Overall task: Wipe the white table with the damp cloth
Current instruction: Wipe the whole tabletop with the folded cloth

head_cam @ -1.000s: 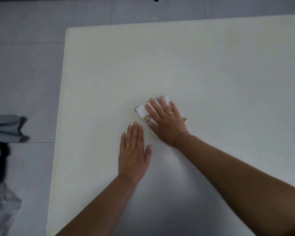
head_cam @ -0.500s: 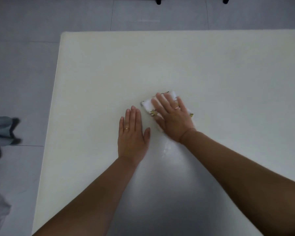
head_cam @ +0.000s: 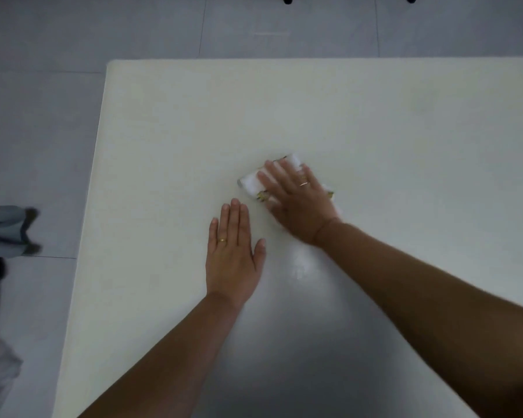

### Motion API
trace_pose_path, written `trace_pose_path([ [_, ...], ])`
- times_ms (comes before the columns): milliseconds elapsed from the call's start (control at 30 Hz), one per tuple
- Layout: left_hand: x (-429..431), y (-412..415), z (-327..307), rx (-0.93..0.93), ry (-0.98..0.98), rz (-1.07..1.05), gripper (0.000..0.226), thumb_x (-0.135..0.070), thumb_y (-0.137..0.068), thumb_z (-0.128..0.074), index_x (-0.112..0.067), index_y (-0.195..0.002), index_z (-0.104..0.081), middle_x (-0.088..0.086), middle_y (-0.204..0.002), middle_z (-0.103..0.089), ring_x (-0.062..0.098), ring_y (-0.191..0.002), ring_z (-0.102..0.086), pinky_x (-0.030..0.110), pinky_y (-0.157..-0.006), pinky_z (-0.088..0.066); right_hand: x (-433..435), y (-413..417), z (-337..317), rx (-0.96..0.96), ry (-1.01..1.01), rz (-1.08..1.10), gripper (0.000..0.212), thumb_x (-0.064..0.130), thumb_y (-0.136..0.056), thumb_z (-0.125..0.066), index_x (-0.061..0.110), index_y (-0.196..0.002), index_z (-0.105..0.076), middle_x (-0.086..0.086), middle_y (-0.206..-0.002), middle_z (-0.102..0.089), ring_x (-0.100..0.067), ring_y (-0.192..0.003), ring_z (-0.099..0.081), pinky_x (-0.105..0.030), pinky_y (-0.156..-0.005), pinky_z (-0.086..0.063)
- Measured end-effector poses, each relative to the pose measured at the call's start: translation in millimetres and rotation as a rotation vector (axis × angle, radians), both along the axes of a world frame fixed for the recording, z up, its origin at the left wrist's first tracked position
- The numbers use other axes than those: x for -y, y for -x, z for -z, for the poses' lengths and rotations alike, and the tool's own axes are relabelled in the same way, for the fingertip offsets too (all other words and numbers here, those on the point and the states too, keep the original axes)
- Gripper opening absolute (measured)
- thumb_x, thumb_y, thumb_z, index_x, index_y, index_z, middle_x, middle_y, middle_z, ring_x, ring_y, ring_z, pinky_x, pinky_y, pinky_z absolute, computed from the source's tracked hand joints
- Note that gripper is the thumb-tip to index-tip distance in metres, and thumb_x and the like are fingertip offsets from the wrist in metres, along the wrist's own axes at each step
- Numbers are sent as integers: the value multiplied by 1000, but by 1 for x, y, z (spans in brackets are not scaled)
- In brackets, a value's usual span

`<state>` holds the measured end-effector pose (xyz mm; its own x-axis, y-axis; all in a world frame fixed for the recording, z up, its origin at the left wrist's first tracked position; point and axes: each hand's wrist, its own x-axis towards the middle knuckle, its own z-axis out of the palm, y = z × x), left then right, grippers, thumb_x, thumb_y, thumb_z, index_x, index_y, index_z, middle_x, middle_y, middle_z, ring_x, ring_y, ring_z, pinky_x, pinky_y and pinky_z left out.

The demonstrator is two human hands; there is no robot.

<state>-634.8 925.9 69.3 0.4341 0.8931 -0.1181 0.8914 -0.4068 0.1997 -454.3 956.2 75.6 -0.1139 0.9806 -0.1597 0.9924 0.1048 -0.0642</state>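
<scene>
The cloth (head_cam: 251,184) lay on the table (head_cam: 163,140), pinned under the flat, open right hand (head_cam: 299,203). The left hand (head_cam: 231,257) rested open just beside it, holding nothing.

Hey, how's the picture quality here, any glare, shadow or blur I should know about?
Head view: a dark shadow covers the near part of the white table between the forearms, with a pale sheen just below the right hand; that hand and the cloth look slightly motion-blurred, the left hand sharper; lighting is dim and even, and the table edges bow a little.
</scene>
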Motion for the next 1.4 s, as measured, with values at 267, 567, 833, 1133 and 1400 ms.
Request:
trace_pose_path([
  [267, -18, -9, -4, 43, -15, -29, 68, -45, -95, -23, -6, -150, -9, 10, -159, -6, 20, -147, 3, 36, -119, 4, -46, -14, 3, -97, 16, 798, 56, 38, -100, -22, 22, -150, -6, -3, -160, -2, -29, -146, 1, -51, -115, 2],
  [567, -74, -50, -2, 37, -34, -18, 71, -49, -95, -19, -5, -150, -7, 10, -160, -3, 21, -147, 3, 32, -117, 11, -58, -83, -1, 9, 0, 329, 54, 37, -100, -25, 22, -150, -12, -2, -160, -7, -22, -146, -7, -47, -116, -5],
  [833, -75, -51, 5, 4, -37, -11, 73, -52, -95, -17, -6, -150, -9, 11, -159, -8, 22, -147, -2, 39, -120, -2, -86, 7, 3, -60, -9, 294, 56, 39, -99, -24, 22, -150, -10, -2, -160, -6, -27, -146, -3, -51, -115, 0],
  [1133, -82, -58, 0, 71, -32, -42, 73, -52, -95, -16, -7, -151, -3, 9, -160, 1, 18, -146, 10, 34, -118, 9, -114, -91, 4, -99, -5, 818, 55, 37, -99, -20, 23, -150, -8, 0, -160, -2, -25, -146, 2, -51, -116, 1],
  [1400, -110, -85, 3, 33, -44, -3, 73, -52, -95, -15, -6, -150, -3, 10, -160, -1, 21, -147, 5, 36, -119, 5, -132, -74, -2, -30, -24, 86, 52, 35, -100, -25, 22, -149, -16, 0, -159, -11, -21, -146, -8, -47, -116, -4],
])
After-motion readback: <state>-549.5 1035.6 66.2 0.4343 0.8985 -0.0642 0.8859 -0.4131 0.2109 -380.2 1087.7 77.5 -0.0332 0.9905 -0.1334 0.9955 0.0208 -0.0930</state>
